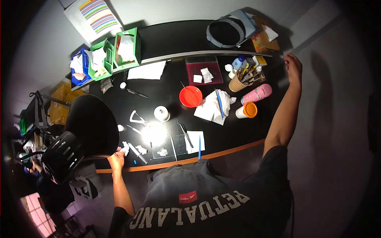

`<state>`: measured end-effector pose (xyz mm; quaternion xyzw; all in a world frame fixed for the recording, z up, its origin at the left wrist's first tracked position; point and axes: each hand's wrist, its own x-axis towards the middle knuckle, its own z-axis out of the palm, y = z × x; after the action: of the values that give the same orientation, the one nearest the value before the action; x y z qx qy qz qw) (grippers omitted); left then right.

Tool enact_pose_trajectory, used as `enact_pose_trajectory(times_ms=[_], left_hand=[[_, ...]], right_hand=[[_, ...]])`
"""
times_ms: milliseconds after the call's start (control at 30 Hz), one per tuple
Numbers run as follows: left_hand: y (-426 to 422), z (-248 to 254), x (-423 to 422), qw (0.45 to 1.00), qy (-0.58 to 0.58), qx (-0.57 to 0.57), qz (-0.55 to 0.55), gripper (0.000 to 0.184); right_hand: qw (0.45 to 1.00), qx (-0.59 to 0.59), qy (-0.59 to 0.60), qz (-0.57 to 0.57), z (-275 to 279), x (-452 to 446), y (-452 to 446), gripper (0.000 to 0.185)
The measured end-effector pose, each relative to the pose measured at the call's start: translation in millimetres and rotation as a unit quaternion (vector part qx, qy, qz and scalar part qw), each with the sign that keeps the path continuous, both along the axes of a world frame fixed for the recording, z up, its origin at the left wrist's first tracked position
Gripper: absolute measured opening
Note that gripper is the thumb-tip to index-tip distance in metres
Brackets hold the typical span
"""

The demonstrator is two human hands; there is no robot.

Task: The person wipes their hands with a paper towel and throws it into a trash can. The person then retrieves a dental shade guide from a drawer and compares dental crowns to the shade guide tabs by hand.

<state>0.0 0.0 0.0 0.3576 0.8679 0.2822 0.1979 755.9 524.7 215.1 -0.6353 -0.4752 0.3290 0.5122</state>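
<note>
My left hand (pixel 116 160) is at the table's front left edge, partly behind the black lamp head (pixel 93 125). Its fingers are closed against a crumpled white tissue (pixel 125 148). Beside it lie a pale tube-like tool (pixel 138 154) and a small blue piece (pixel 135 162). Off the table's right side, my right hand (pixel 293 67) is raised with curled fingers and nothing visible in them. Under the lamplight, tweezers (pixel 185 135), a slim metal tool (pixel 173 147) and white bits (pixel 162 152) rest near a blue stick (pixel 199 147) on white paper (pixel 193 139).
A white bottle (pixel 161 114), red bowl (pixel 191 96), orange-lidded cup (pixel 247 110), pink bottle (pixel 256 93) and brush basket (pixel 239 82) stand on the table. Green (pixel 127 49) and blue bins (pixel 80 67) line the back left. A head magnifier (pixel 232 29) sits behind.
</note>
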Motion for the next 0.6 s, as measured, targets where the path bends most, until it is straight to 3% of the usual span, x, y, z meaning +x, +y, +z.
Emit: enact_pose_trajectory(times_ms=[67,100,133,200,300,400,467,500,533,600], left_hand=[[-21,0,-21,0.997,0.067,0.03,-0.004,0.025],[-23,-19,32,0.999,0.041,0.002,-0.023,0.025],[-21,-32,33,0.998,0.055,0.015,-0.011,0.024],[-22,-18,4,0.996,0.087,0.015,0.021,0.019],[-29,-21,6,0.997,0.029,0.034,0.06,0.014],[-58,-64,-13,0.984,0.168,-0.057,-0.008,0.019],[-58,-62,-1,0.983,0.155,-0.098,0.018,0.021],[-59,-64,0,0.991,0.102,-0.054,0.061,0.022],[-59,-61,3,0.993,0.051,-0.005,0.105,0.023],[-45,-69,14,0.981,-0.017,0.121,0.153,0.02]], right_hand=[[0.997,0.006,-0.081,0.016,-23,-20,37,0.035],[0.986,0.005,-0.167,0.007,-11,0,63,0.031],[0.98,0.053,-0.193,0.005,-11,0,90,0.03],[0.981,0.01,-0.168,0.091,-43,9,155,0.039],[0.974,0.002,-0.188,0.123,-47,22,202,0.045],[0.978,-0.03,-0.167,0.122,-43,42,240,0.054],[0.978,-0.049,-0.168,0.113,-51,63,262,0.062],[0.981,-0.092,-0.148,0.083,-44,51,250,0.069],[0.983,-0.054,-0.108,0.14,-63,95,304,0.068],[0.992,0.0,-0.09,0.085,-31,58,254,0.064]])
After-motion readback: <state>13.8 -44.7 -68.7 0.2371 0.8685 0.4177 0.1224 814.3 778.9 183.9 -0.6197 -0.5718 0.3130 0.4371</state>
